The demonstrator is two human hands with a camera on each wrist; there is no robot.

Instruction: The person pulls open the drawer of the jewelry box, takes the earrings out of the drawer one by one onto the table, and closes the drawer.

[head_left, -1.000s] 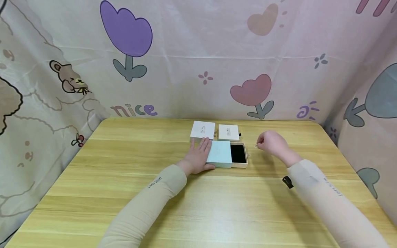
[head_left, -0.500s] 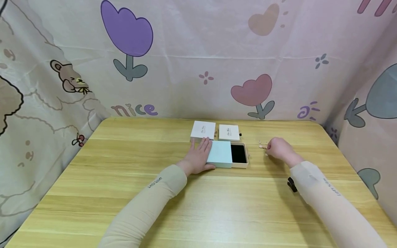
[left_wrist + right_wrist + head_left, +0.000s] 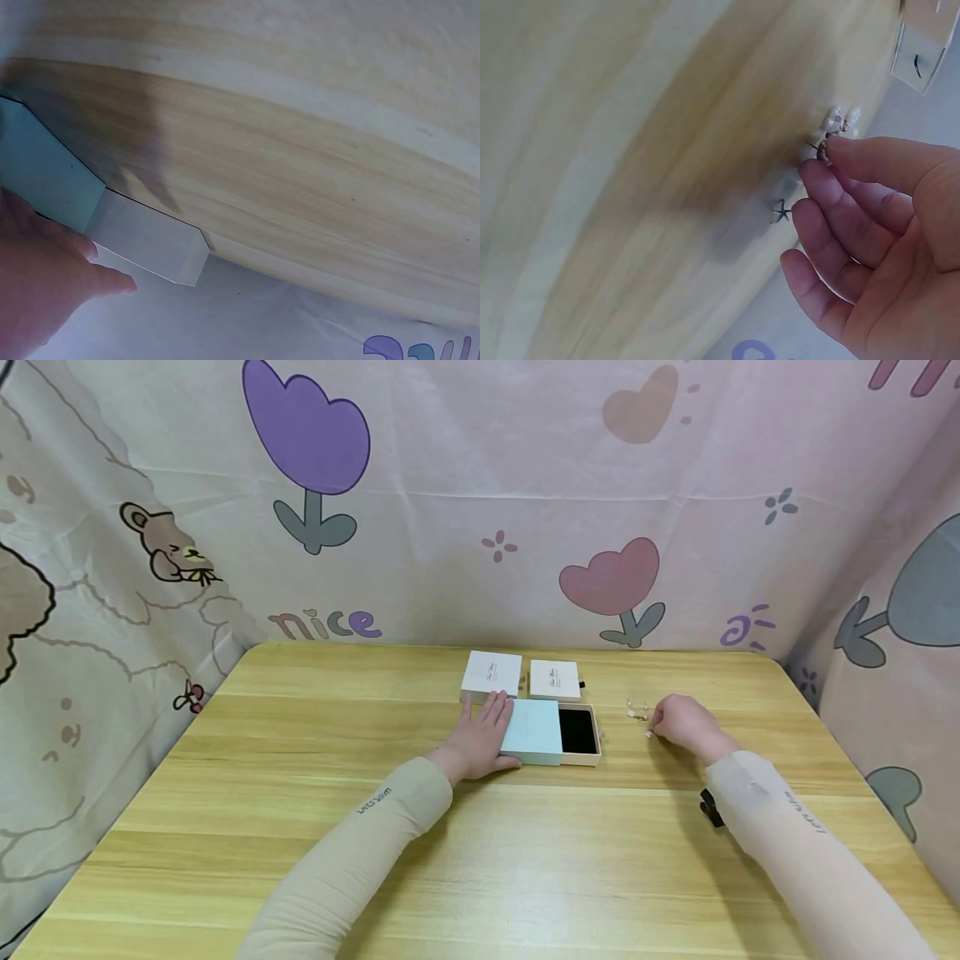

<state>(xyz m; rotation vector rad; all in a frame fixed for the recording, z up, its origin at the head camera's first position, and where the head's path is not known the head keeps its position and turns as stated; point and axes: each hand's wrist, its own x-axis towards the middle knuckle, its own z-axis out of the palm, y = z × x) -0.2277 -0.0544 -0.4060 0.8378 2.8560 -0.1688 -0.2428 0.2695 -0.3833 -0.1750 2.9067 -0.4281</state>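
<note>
A pale blue drawer-style box point(image 3: 531, 731) lies at the middle back of the table, its tray point(image 3: 580, 733) pulled out to the right and showing a black lining. My left hand point(image 3: 482, 739) rests with fingers extended on the box's left end. To the right of the tray, my right hand point(image 3: 684, 724) pinches a small gold-coloured piece of jewellery point(image 3: 823, 149) between thumb and forefinger. Several tiny jewellery pieces point(image 3: 632, 714) lie just left of that hand. A star-shaped piece point(image 3: 781, 213) shows beside its fingers in the right wrist view.
Behind the blue box are two white boxes: a larger one point(image 3: 492, 674) on the left and a smaller one point(image 3: 554, 679) with a black tab. A patterned cloth point(image 3: 450, 527) hangs behind the wooden table point(image 3: 337, 718). A black object point(image 3: 711, 808) sits by the right sleeve.
The right hand has moved right and slightly down from near the tray. Several small jewellery pieces now show on the table to its left. The left hand and boxes stay in place.
</note>
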